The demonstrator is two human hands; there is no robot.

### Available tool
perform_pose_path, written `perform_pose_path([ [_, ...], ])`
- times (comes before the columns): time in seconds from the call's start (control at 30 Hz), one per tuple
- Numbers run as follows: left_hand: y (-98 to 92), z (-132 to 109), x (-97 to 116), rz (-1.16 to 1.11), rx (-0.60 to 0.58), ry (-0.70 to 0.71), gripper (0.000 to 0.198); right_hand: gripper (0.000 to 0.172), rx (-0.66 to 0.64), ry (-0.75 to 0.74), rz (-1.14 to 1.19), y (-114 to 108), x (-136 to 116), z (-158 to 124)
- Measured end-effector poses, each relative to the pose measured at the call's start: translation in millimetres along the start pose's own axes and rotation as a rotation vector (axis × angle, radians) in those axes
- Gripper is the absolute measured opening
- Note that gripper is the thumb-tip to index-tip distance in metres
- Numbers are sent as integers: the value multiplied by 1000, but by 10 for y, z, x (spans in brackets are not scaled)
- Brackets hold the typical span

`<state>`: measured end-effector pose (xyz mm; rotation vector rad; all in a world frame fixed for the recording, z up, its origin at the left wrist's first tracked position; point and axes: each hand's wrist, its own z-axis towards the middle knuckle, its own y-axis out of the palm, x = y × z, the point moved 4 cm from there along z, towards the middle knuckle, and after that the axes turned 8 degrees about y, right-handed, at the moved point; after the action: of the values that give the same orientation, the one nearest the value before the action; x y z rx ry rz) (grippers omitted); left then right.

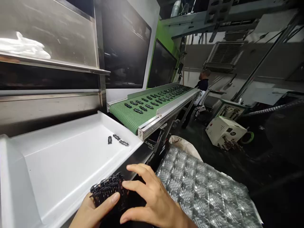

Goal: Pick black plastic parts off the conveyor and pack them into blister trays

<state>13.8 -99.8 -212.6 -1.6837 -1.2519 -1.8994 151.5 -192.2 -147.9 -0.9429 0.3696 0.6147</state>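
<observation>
A bundle of small black plastic parts (pixel 106 190) is gripped in my left hand (pixel 92 212), its thumb laid across the front, over the near edge of the white tray. Just right of the bundle is my right hand (pixel 152 196), thumb and fingers spread, the index fingertip at the bundle's right end. Whether that fingertip presses on it I cannot tell. Three loose black parts (pixel 123 143) lie in the far right corner of the white tray (pixel 68 158). More black parts (pixel 138 110) sit in rows on the green conveyor belt (pixel 123 117).
Clear plastic trays (pixel 204 186) with moulded pockets are at the lower right, by a pale bag (pixel 185 145). A metal shelf (pixel 54 66) holds white cloth-like material. Beyond the conveyor stands a person (pixel 202 84), near a cream machine box (pixel 225 131).
</observation>
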Motion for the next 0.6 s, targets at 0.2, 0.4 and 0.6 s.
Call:
perform_pose_path([
  [0.2,194,-46,-21,-66,-149,-101,38,60,-52,91,272,-90,182,-119],
  [0.4,185,-58,18,-207,-184,-122,32,76,-22,101,160,7,163,-134],
  [0.6,143,-84,84,-168,-237,-65,28,72,-71,-16,71,61,74,-3],
])
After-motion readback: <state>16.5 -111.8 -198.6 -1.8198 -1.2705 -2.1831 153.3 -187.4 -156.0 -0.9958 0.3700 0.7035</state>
